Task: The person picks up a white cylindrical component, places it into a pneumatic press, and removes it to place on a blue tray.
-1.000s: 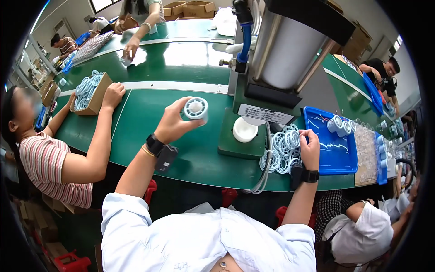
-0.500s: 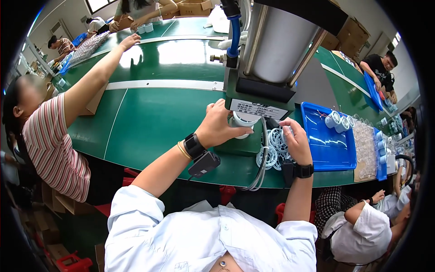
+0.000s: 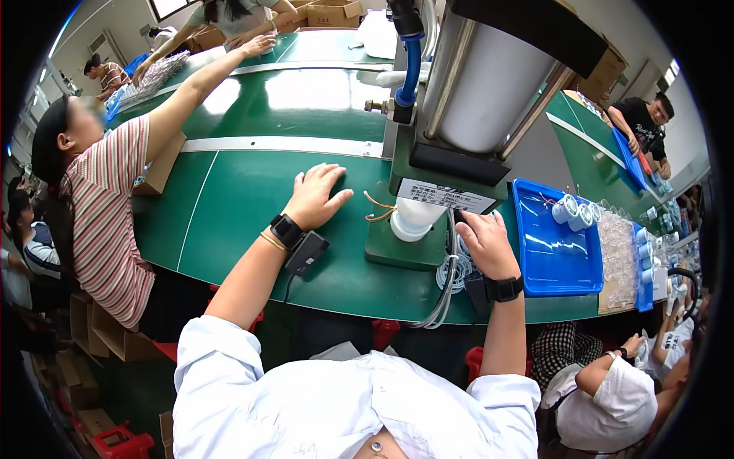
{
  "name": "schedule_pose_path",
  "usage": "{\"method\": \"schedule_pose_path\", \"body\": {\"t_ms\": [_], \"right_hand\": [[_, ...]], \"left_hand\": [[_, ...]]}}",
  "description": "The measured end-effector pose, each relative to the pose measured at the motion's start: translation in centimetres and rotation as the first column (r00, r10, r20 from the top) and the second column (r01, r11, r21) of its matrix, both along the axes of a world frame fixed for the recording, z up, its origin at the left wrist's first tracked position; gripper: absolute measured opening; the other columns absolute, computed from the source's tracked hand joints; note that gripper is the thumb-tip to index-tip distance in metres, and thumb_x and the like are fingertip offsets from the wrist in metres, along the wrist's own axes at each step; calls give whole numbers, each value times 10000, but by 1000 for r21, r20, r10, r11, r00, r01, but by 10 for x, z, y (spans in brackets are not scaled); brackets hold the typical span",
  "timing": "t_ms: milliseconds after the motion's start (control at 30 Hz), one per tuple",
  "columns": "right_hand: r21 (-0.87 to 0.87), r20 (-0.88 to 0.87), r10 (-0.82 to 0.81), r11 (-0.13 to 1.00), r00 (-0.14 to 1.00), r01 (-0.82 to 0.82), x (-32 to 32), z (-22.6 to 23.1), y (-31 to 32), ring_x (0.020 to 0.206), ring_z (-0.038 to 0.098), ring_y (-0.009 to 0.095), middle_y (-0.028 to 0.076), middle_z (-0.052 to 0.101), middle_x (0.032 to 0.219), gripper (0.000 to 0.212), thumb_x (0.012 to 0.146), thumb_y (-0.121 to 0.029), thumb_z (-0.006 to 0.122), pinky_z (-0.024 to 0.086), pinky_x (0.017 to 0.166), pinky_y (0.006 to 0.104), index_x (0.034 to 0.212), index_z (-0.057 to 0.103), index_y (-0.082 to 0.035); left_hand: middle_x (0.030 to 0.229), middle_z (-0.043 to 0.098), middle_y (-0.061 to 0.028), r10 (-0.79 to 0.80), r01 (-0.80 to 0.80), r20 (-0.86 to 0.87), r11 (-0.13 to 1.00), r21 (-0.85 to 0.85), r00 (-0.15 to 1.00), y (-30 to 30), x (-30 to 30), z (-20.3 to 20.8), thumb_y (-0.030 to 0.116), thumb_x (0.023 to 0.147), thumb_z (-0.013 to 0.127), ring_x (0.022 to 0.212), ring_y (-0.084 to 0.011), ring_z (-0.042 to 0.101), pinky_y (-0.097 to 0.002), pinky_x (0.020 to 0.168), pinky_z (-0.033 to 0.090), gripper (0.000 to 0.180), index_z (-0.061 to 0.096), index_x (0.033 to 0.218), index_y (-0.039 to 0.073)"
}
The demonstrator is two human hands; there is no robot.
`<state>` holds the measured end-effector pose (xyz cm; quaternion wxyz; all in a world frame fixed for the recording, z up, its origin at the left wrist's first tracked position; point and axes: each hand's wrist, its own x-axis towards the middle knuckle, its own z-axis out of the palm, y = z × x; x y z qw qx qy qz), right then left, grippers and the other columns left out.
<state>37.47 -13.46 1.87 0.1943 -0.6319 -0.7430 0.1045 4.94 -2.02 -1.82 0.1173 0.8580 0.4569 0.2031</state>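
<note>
A: Since the last frame, left hand (image 3: 315,197) has come off the white part (image 3: 411,228); now over the table (image 3: 252,222), left of centre. Right hand (image 3: 490,246) shifted slightly, right of centre, beside the press (image 3: 489,92).

B: Grip state?

A: Left grip wide, empty. Right loosely spread, nothing showing in it; can't tell if its tips touch the press.

B: Part?

A: Mid-frame, on the green base (image 3: 388,257) under the press head. Top partly behind the label plate (image 3: 447,196). Orange wires (image 3: 378,204) stick out its left side.

B: Looks like a pressing step. Doing it well?

A: I'd check it sits square, wires out of the pinch line. Left's well apart, good. Right's the worry: keep it outside the head, off the cables (image 3: 442,302). Leave the pale-blue rings (image 3: 453,277) alone meanwhile.
</note>
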Motion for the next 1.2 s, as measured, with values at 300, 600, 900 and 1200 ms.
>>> {"method": "schedule_pose_path", "body": {"t_ms": [300, 600, 900, 1200], "right_hand": [[32, -191, 74, 997, 979, -69, 8, 18, 1, 1247, 424, 324, 134, 522, 1282, 394, 877, -277, 545, 191, 1067, 517, 1197, 527, -49], [284, -447, 215, 955, 868, -90, -45, 44, 20, 984, 570, 321, 179, 599, 1029, 549, 679, -182, 734, 457, 846, 367, 1149, 510, -8], [247, -241, -416, 847, 877, 470, 147, 5, 18, 1052, 520, 315, 193, 532, 1103, 559, 678, -223, 742, 417, 923, 365, 1118, 487, 9], [332, -275, -302, 861, 913, 385, 184, -15, -8, 1153, 467, 299, 195, 416, 1331, 540, 862, -131, 597, 403, 948, 351, 1361, 404, -56]], "left_hand": [[1387, 397, -118, 33, -23, -146, 997, 69, 989, 0, 12, -2, 384, 873, 549, 1329, -308, 297, -534, 1060, 201, 529, 451, 1308, 98], [1366, 443, -105, -2, 12, -148, 998, 66, 989, 2, 2, -4, 357, 847, 573, 1304, -301, 345, -510, 1062, 208, 524, 483, 1306, 120], [1256, 498, -154, 0, 10, -60, 987, 162, 998, 3, 2, -8, 326, 829, 594, 1215, -347, 401, -472, 1019, 267, 437, 563, 1161, 45], [1309, 463, -96, 8, -3, -59, 996, 86, 998, 0, 5, -5, 372, 845, 571, 1255, -289, 382, -541, 1022, 264, 491, 498, 1270, 137]]}}
